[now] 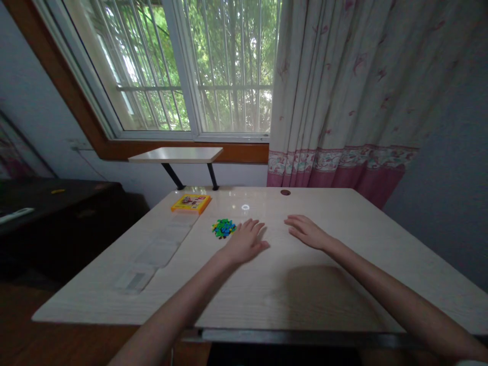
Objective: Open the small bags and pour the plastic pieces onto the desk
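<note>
Puzzle pieces [223, 228] (small, green, blue and yellow) lie heaped on the table [343, 284] just beyond the left hand's [244, 241] fingertips, close but apart. That hand lies flat, fingers spread, holding nothing. The right hand [305, 232] rests flat beside it, likewise empty. Farther past the left hand lies a yellow box [191, 203].
</note>
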Demonstrator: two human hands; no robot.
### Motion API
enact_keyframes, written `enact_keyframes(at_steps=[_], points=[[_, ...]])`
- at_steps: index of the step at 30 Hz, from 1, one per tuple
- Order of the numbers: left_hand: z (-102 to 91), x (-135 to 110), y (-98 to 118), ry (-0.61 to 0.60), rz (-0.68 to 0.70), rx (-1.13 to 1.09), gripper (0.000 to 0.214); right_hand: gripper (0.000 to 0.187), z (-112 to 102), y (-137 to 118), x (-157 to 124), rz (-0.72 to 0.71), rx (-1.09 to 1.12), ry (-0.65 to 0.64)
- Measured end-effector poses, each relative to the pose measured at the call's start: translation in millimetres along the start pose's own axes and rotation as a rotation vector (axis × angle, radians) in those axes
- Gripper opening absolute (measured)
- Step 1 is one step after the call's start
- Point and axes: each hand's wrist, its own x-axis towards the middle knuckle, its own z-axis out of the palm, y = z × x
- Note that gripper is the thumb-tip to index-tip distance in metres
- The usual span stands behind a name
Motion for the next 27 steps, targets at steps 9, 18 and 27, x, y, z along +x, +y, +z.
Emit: enact_keyframes(at_steps=[9, 18, 27], points=[[55.0, 48, 20, -0.068, -0.192, 0.085, 0.072, 0.071, 6, 2, -19, 0.41, -0.219, -0.192], [60.4, 50, 14, -0.093, -0.211, 0.065, 0.079, 0.079, 6, -1, -19, 0.396, -0.184, -0.305], [54.4, 51, 15, -0.129, -0.177, 0.072, 0.079, 0.078, 5, -2, -19, 0.398, -0.179, -0.302]])
